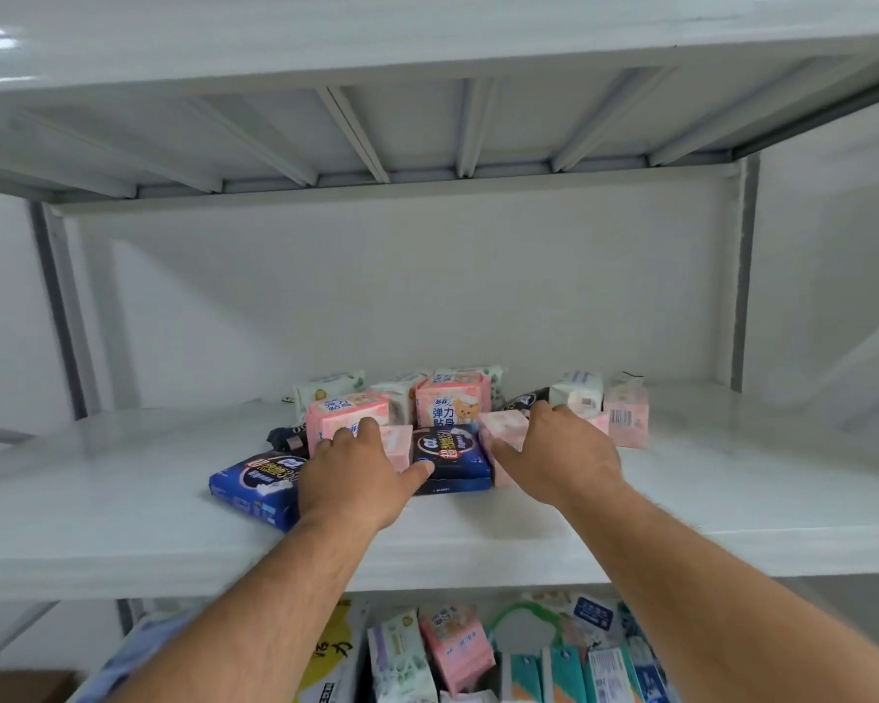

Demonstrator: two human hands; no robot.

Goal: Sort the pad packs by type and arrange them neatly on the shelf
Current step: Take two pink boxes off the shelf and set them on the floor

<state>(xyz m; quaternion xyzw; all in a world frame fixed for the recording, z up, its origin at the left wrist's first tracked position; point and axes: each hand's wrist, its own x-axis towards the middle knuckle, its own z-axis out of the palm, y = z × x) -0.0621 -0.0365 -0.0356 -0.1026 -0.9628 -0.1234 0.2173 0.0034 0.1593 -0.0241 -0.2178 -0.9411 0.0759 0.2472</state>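
A jumble of pad packs lies mid-shelf on the white shelf (123,499). My left hand (356,474) rests over a pale pink pack (396,445), fingers spread, thumb touching the dark navy pack (452,461) in the middle. My right hand (559,454) lies on another pale pink pack (503,436) to the right of the navy one, fingers apart. A blue pack (255,492) lies flat at the left. Behind stand pink packs with a cat picture (452,405), white-green packs (326,390) and a pink pack with a barcode (627,413).
The shelf's back wall (427,296) is close behind the packs. An upper shelf (376,119) hangs overhead. Steel uprights (67,322) stand at both sides. The lower shelf holds more packs (452,646) in pink, white and teal.
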